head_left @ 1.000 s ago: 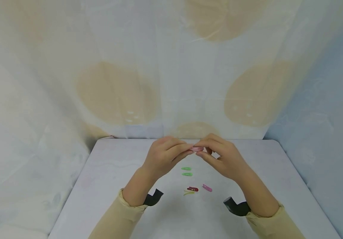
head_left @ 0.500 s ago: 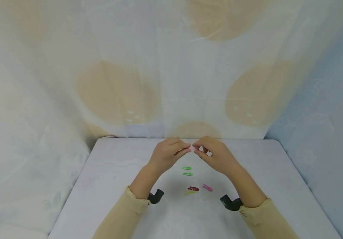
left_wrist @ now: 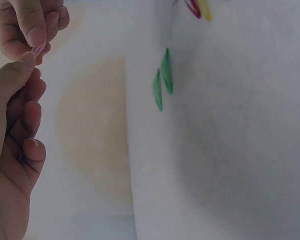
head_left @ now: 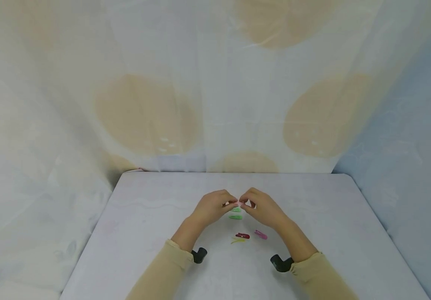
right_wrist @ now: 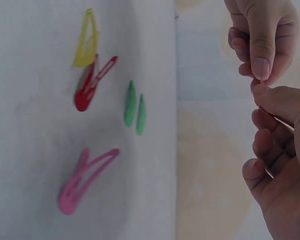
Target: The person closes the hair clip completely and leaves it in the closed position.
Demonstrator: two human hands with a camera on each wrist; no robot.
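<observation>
At frame centre our left hand (head_left: 211, 207) and right hand (head_left: 262, 208) pinch a pink clip (head_left: 240, 203) above the green clips (head_left: 235, 213); we judge snapping it comes next.

The person wears long tan sleeves (head_left: 163, 271). A small black camera (head_left: 199, 254) sits at each wrist. Both hands are bare.

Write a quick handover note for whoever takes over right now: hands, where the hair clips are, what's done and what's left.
Left hand and right hand pinch one small pink clip between their fingertips, above the table.
Lying on the table: two green clips side by side, a red clip touching a yellow clip, and a second pink clip, sprung open.
Whether the held clip is open or closed can't be told, so check it first.
</observation>
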